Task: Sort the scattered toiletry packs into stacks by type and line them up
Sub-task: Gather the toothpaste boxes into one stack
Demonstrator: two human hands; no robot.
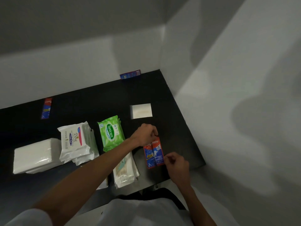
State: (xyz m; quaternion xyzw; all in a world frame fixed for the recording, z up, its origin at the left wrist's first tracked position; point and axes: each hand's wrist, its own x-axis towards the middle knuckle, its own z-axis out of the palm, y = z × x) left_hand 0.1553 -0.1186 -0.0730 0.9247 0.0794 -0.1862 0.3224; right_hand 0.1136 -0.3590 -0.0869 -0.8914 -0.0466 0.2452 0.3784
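Observation:
Two red and blue toothpaste packs [154, 154] lie side by side near the front right of the black table [101, 101]. My left hand [146, 134] pinches their far end with curled fingers. My right hand [176, 165] sits at their near right edge, its fingers curled against the pack. To the left stand stacks: green wipes [110, 132], white soap packs [74, 141], white tissue packs [35, 155] and cotton swab packs [126, 172], the last partly hidden by my left forearm.
A single toothpaste pack [46, 108] lies far left near the wall, another [130, 74] leans at the back wall. A small white sachet [141, 110] lies beyond my left hand. The table's right edge and white walls are close by.

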